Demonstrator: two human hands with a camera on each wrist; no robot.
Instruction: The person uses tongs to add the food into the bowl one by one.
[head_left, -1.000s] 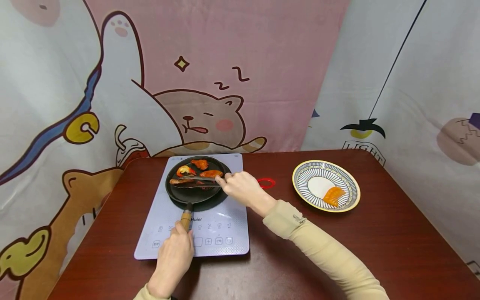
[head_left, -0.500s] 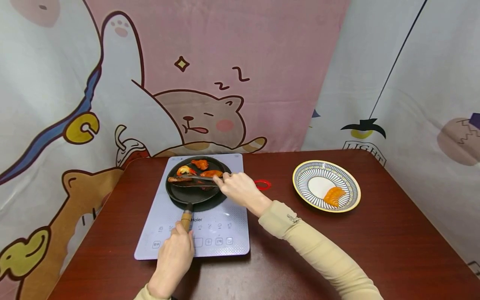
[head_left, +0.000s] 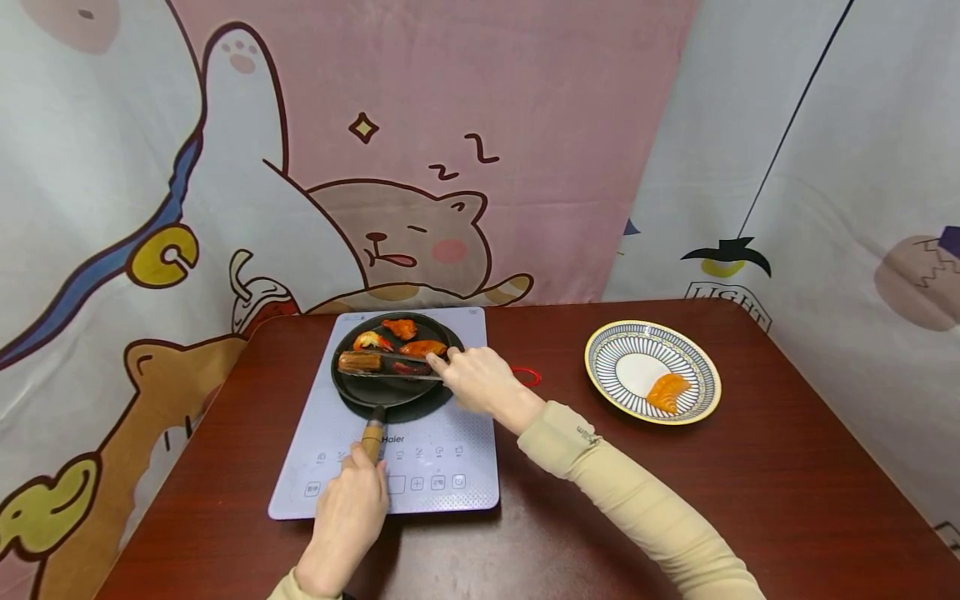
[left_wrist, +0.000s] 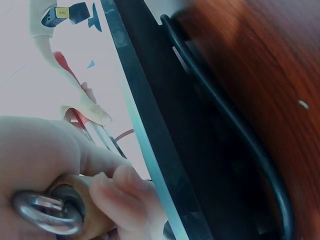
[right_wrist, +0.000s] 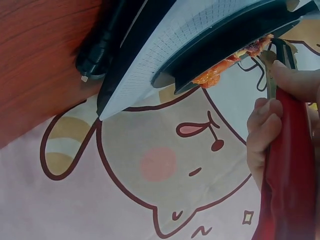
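My left hand (head_left: 351, 508) grips the wooden handle (head_left: 371, 440) of a small black frying pan (head_left: 375, 392). In the left wrist view, a metal ring (left_wrist: 47, 212) shows at the handle's end. My right hand (head_left: 480, 377) holds metal tongs with red handles (right_wrist: 292, 165), reaching over the pan from the right. Between the tongs' tips lies a brown, ribbed piece of food (head_left: 360, 362). Around it in the pan are a shrimp (head_left: 371, 341), a glazed chicken wing (head_left: 422, 347), an orange-red chicken piece (head_left: 401, 328) and a dark red piece partly hidden by the tongs.
The pan is on a white induction cooker (head_left: 442, 492) on a dark red-brown table (head_left: 600, 517). To the right stands a patterned plate (head_left: 611, 371) with one orange piece of food (head_left: 667, 392). A black cable (left_wrist: 225, 105) runs beside the cooker. Cartoon-printed cloth hangs behind.
The brown piece has turned between the tongs, from its narrow side to its broad ribbed face. My right hand has shifted slightly left. The left hand and pan have stayed put.
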